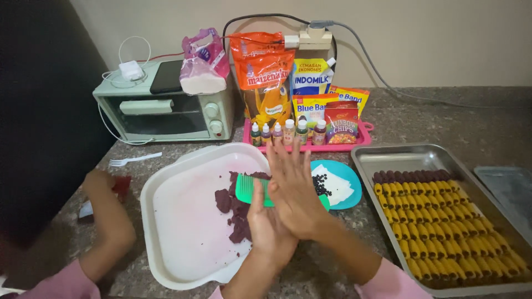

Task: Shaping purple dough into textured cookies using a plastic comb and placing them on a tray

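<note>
Left hand (266, 224) and right hand (293, 188) pressed flat together, grip open-palmed, presumably rolling soft, sticky purple dough (235, 207); handle gently.

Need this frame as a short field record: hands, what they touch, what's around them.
left hand: palm up, under the right hand
right hand: pressed flat on the left palm; anything between them is hidden
nearest: green comb, behind the hands
white tray: holds dark purple dough
blue plate: white paper with small dark bits
metal baking tray: rows of yellow pieces, one dark purple row at the far end
back: mint toaster oven, pink tray of small bottles and packets
far left: another person's hand, white fork
</note>
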